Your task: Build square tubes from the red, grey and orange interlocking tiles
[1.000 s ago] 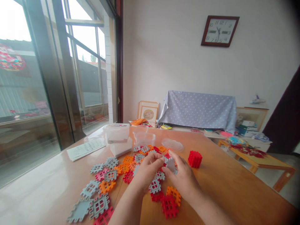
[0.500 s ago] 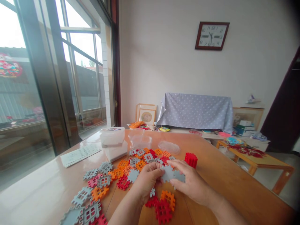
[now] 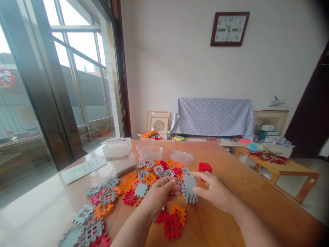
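My right hand [image 3: 212,187] has its thumb and forefinger at the right edge of a neat stack of grey interlocking tiles [image 3: 190,185] with notched edges. Whether the stack rests on the table or is lifted is hard to tell. Just left of it, my left hand [image 3: 164,190] is closed, thumb against curled fingers, with nothing visible in it. Red window tiles [image 3: 172,226] and an orange window tile [image 3: 178,213] lie in front of the hands. Beyond my right hand stands a stack of red tiles [image 3: 205,167].
Grey, orange and red tiles [image 3: 109,197] are scattered across the left and middle of the wooden table [image 3: 221,219]. Behind them are white boxes [image 3: 117,149], clear plastic containers [image 3: 150,152] and a clear lid [image 3: 182,157]. A written sheet [image 3: 83,169] lies at the left.
My hands have come apart; the left no longer touches the grey tiles. The grey tiles now show as a stack by my right hand. The camera view has shifted slightly.
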The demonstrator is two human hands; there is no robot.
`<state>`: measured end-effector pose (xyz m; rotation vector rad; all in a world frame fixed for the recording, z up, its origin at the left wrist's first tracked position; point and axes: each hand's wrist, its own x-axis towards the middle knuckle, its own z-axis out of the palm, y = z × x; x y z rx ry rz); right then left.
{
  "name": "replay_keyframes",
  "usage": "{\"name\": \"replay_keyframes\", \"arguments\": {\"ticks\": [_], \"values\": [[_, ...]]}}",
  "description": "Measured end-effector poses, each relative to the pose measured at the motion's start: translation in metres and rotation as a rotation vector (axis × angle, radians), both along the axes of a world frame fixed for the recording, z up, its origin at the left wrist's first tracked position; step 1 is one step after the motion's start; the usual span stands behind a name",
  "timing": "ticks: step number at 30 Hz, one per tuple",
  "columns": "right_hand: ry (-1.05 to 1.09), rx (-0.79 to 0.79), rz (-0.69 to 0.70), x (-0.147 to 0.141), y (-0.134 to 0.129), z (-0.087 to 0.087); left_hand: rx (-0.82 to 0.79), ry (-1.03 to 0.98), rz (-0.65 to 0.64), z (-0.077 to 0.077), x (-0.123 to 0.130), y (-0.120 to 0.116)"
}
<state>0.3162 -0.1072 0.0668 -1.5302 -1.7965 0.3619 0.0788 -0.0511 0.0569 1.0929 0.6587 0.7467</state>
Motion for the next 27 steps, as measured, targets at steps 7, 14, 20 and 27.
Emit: {"name": "replay_keyframes", "arguments": {"ticks": [7, 14, 20, 27], "values": [[0.018, -0.053, 0.007, 0.021, 0.004, -0.013, 0.003, 0.080, -0.021, -0.007, 0.003, 0.002], [-0.023, -0.082, 0.007, 0.019, 0.004, -0.018, 0.023, 0.098, -0.067, -0.007, 0.003, 0.000], [-0.053, -0.108, -0.008, 0.017, 0.003, -0.018, 0.051, 0.109, -0.096, -0.007, 0.003, 0.000], [-0.092, -0.113, -0.046, 0.019, 0.000, -0.013, 0.073, 0.106, -0.111, -0.007, 0.002, -0.001]]}}
